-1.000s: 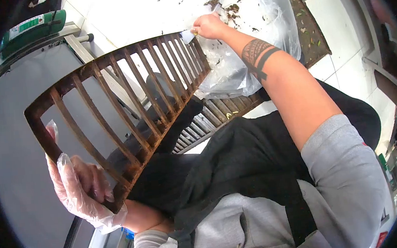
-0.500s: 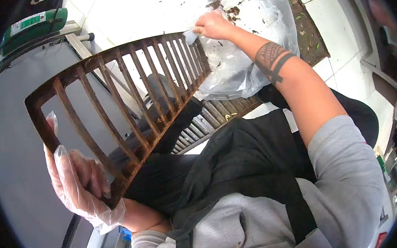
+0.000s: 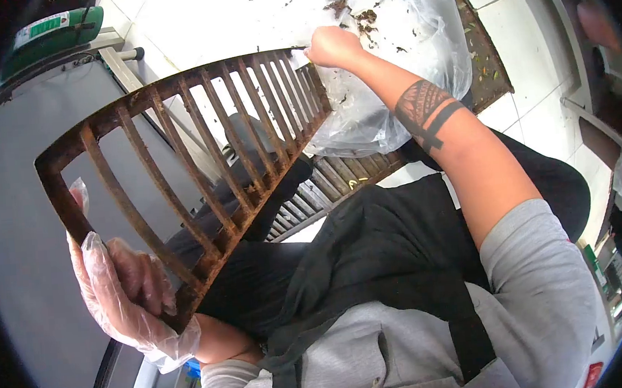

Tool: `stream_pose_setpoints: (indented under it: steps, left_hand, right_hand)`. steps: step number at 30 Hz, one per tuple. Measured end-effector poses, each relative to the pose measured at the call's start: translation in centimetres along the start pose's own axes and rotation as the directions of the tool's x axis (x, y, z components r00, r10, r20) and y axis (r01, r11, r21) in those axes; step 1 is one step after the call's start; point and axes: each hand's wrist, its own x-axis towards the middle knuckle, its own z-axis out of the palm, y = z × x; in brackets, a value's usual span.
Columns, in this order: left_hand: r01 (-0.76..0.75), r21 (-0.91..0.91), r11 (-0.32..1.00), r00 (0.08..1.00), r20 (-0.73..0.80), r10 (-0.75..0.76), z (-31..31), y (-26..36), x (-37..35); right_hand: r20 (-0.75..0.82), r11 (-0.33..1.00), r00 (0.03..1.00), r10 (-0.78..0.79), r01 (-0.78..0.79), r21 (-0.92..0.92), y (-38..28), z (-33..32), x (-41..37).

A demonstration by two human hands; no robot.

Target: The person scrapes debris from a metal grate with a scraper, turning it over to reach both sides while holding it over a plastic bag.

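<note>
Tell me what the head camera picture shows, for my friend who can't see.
A person holds up a rusty brown metal grate with bars: the left hand, in a clear plastic glove, grips its near corner, and the bare right hand, fisted, is at its far corner. Behind lies a clear plastic bag flecked with dark bits.

The right hand [image 3: 333, 46] is balled up at the far end of the rusty grate [image 3: 193, 159]. Whatever it grips is buried in the fist, with only a thin sliver poking out. The gloved left hand [image 3: 126, 290] wraps the near corner, fingertips tucked behind the bar. The green thing [image 3: 54, 32] up top is clipped by the dark rim, and the clutter [image 3: 618, 259] at far right is just a blur.
</note>
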Motion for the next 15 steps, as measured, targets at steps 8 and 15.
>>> stream_pose_setpoints:
  steps: [8,15]
  left_hand:
    - [0.012,0.017,1.000,0.998,-0.067,-0.010,0.3,0.4,-0.8]
    - [-0.015,0.036,0.999,0.998,-0.057,0.017,0.6,0.4,-0.8]
  right_hand:
    - [-0.119,0.985,0.982,-0.146,0.133,-0.109,0.7,1.7,1.4]
    - [-0.142,0.957,0.948,-0.285,0.272,-0.103,1.7,1.9,1.8]
